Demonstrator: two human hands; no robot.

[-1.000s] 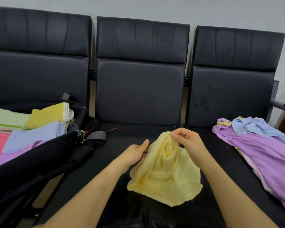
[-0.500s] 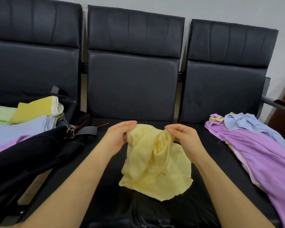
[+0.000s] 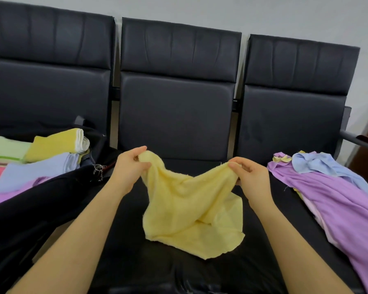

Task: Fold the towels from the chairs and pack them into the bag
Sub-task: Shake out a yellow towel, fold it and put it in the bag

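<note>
A pale yellow towel (image 3: 189,211) hangs over the middle chair seat (image 3: 136,262), its lower part lying crumpled on the seat. My left hand (image 3: 129,166) pinches one top corner and my right hand (image 3: 250,177) pinches the other, the edge sagging between them. On the left chair an open black bag (image 3: 40,209) holds folded towels (image 3: 49,153) in yellow, light blue, green, pink and purple. Unfolded purple, blue and yellow towels (image 3: 327,192) lie heaped on the right chair.
Three black padded chairs stand in a row against a grey wall. A metal armrest (image 3: 353,137) juts out at the right end. A key ring (image 3: 98,168) hangs from the bag's rim near my left hand.
My hands have moved apart along the towel's top edge, spreading it wider. A second ago only my right hand held it up and the left was reaching in.
</note>
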